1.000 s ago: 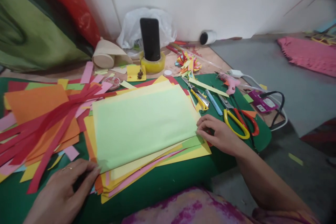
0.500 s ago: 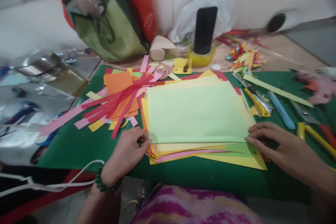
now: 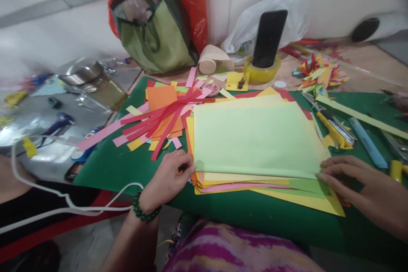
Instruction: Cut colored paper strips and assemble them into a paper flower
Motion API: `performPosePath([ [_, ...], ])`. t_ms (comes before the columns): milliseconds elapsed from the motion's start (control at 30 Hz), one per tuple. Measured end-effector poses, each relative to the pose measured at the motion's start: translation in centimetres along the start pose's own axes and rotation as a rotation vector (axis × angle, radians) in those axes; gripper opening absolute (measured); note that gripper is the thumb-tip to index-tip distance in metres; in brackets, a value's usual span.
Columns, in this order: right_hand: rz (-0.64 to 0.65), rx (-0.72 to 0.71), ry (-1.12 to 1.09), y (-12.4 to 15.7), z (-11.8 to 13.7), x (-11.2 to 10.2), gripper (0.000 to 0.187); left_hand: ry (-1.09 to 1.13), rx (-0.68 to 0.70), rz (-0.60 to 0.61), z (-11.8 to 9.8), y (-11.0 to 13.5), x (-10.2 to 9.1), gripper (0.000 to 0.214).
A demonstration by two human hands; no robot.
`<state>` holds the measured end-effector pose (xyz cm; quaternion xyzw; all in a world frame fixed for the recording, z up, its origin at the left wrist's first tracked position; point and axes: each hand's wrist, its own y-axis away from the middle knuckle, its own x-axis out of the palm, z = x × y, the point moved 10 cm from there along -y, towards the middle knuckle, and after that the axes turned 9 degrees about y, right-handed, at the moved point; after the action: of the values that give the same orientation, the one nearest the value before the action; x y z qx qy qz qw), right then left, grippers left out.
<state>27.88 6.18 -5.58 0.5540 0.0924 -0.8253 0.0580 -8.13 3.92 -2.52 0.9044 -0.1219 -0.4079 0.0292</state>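
A pale green sheet of paper lies on top of a stack of coloured papers, its near edge folded up in a narrow strip. My left hand, with a green bead bracelet at the wrist, pinches the near left corner of that sheet. At the near right corner, my right hand pinches the same sheet between thumb and fingers. Red paper strips and orange paper pieces are heaped left of the stack.
A yellow utility knife and a blue bar-shaped thing lie right of the stack on a green mat. Behind stand a phone in a tape roll, a green bag and a glass jar. White cables hang at left.
The whole view has shifted, so everything sits farther right in the picture. Both hands keep their places at the two near corners of the green sheet.
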Motion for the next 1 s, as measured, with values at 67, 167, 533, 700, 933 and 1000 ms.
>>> performPosePath([
  [67, 0.003, 0.000, 0.000, 0.0, 0.0, -0.1, 0.060, -0.013, 0.006, 0.001, -0.1, 0.0, 0.0, 0.023],
  [167, 0.001, -0.006, 0.003, 0.0, 0.2, -0.2, 0.061, -0.040, 0.008, -0.012, -0.1, -0.1, 0.1, 0.022],
  [533, 0.054, -0.052, -0.073, -0.7, 2.8, -1.0, 0.048, -0.154, 0.007, -0.033, 0.0, -0.1, 0.2, 0.013],
  [700, 0.072, -0.018, -0.098, -0.6, 2.8, -0.9, 0.035, -0.281, 0.216, -0.086, -1.2, -0.1, 0.2, 0.048],
  [933, 0.044, 0.049, -0.142, -0.2, 1.6, -0.4, 0.038, -0.608, 0.508, 0.116, -3.5, 1.6, 3.6, 0.055],
  [1000, 0.030, 0.040, -0.146, -0.1, 1.6, -0.4, 0.047, -0.654, 0.536, 0.138, -3.8, 2.1, 4.1, 0.057],
])
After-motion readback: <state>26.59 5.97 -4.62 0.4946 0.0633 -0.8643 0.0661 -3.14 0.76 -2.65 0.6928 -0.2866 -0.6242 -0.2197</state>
